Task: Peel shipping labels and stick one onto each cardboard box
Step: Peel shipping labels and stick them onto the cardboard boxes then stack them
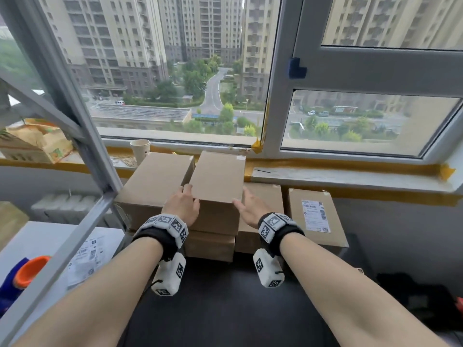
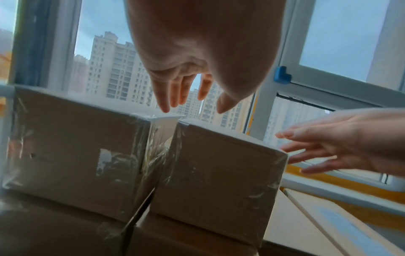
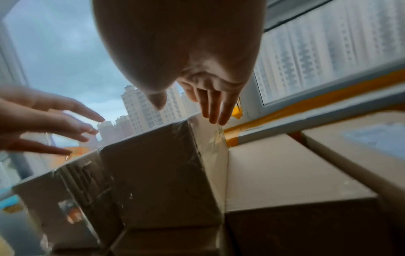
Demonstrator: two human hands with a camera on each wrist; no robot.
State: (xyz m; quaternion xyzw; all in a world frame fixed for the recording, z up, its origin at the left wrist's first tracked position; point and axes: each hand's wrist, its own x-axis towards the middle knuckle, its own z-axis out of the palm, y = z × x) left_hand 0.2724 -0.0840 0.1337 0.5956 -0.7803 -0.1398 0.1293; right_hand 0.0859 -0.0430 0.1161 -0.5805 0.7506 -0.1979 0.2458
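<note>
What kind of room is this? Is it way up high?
Probably a room high up in a city apartment or small office, used for packing parcels. The window looks down on tower blocks and a road; cardboard boxes are stacked beneath it, one bearing a shipping label.

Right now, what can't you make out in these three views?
- Contact: whether the left hand and right hand touch the plain brown cardboard box; head view occludes, wrist views blurred.
- Print on the white shipping label on the right-hand brown box: too small in head view, smeared in right wrist view.
- White label sheets at left: crossed by the grey window frame bar.
</note>
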